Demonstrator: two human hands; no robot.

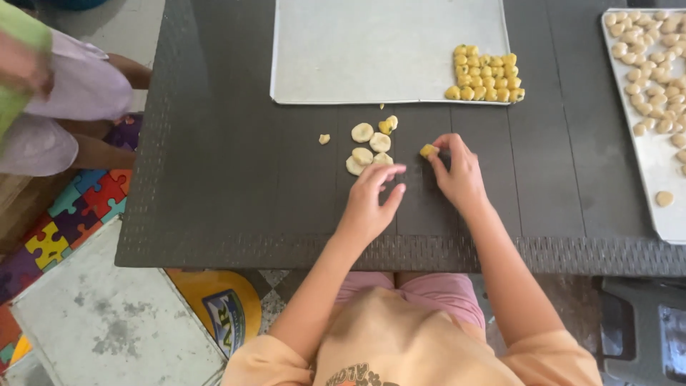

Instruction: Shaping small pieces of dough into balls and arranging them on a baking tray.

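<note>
R hand [459,169] pinches 1 yellow-topped dough piece [428,151] on the dark table [236,179]; L hand [373,196] open, fingertips by 4 flat dough discs [362,133]. 2 trays: near tray [357,50] w/ approx 20 filled pieces [486,73] in 1 corner, side tray [654,154] w/ many more.

Person seen from above, lower frame. Peach-orange short-sleeved top, loose fit, sleeves ending at the upper arm at roughly 7 and 5 o'clock of the torso; dark printed lettering runs along the shirt front at 6 o'clock, partly cut by the frame edge. Pink shorts showing just under the table edge at 12 o'clock of the torso. Forearms bare from sleeve to wrist. Left hand [371,196] and right hand [457,171] bare: no gloves, rings, watch or bands visible
</note>
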